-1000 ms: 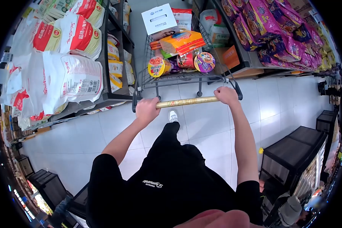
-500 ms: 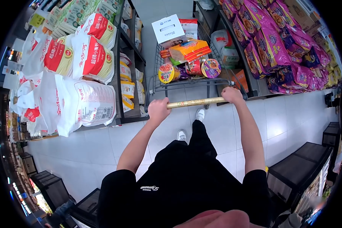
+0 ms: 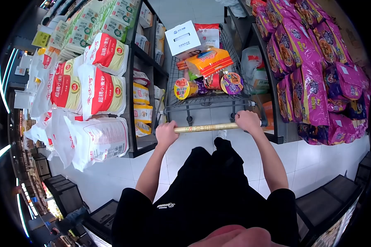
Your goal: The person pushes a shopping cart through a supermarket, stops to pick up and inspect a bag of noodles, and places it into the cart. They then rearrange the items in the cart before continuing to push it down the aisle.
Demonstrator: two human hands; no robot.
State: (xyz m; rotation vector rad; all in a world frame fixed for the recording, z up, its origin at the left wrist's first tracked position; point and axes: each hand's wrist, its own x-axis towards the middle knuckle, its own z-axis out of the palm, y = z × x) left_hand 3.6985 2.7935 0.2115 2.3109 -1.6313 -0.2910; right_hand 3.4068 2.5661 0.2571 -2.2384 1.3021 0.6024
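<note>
Here, your left hand [image 3: 166,134] and right hand [image 3: 248,122] are both clamped around the gold-coloured cart handle [image 3: 206,128], one near each end. Beyond it, the grey wire shopping cart [image 3: 210,102] sits between two dark shelf units. In the cart, two round, colourful-lidded tubs [image 3: 232,83] lie nearest you, then an orange packet [image 3: 209,61], and farther off a white cardboard box [image 3: 182,38] beside a red-and-white bag [image 3: 208,33].

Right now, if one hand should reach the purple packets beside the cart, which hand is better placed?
Right, I would judge. The right hand grips the cart handle at the end nearer the purple packets; the left hand grips near the opposite end, farther away.
</note>
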